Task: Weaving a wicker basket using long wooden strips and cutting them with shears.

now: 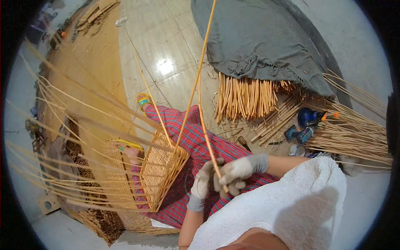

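Both my hands wear whitish work gloves and meet over my lap at the lower end of a long, peeled willow rod. My right hand closes around it near its tip. Against its other side, my left hand has its fingers curled on the rod, partly hidden by the right. The rod slants up and away from me. A partly woven wicker basket rests tilted on my red plaid skirt, left of my hands. Long loose stakes fan out from it to the left, and other rods rise from its far edge.
A grey cloth covers a bundle of cut rods at the far right. Nearby are a blue cordless drill, a dark blue funnel-like object and loose rods. Plywood lies on the tiled floor at left.
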Available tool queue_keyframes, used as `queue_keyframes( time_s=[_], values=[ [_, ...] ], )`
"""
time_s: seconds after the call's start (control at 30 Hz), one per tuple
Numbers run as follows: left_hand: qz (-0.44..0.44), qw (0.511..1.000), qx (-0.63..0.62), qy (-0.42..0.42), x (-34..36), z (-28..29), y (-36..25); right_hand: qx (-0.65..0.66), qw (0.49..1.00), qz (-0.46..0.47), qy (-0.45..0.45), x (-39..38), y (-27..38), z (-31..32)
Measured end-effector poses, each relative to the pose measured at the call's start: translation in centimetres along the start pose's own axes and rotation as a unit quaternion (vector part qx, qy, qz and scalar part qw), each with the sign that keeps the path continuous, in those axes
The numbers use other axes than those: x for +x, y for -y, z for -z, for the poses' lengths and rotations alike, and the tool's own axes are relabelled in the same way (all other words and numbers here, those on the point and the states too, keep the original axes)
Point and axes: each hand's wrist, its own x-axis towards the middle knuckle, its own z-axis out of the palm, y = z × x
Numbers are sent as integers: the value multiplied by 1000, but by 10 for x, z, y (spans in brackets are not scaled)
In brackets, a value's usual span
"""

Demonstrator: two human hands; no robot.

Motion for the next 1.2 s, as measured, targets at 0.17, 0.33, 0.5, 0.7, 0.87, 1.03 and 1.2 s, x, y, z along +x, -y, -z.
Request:
queue_keyframes(
  time_s=[0.17,0.33,0.5,0.7,0.87,1.03,1.2],
  values=[
    [-117,838,520,-119,-41,-12,-30,-287,946,-145,-46,32,-2,-37],
    [-95,660,721,-187,-150,-8,-56,-52,967,124,-214,26,18,9],
    [-228,467,772,-365,-258,0,-49,-4,937,342,-70,65,34,-49],
    [-267,707,275,-594,-254,69,67,-334,836,431,61,121,57,-172],
    [-242,842,187,-443,-206,52,81,-317,861,397,-34,125,82,-170],
    [-175,921,197,-288,-156,26,43,-259,882,348,-183,88,65,-133],
    [-209,926,174,-263,-97,19,12,-413,759,346,-366,44,37,-44]
  ],
)
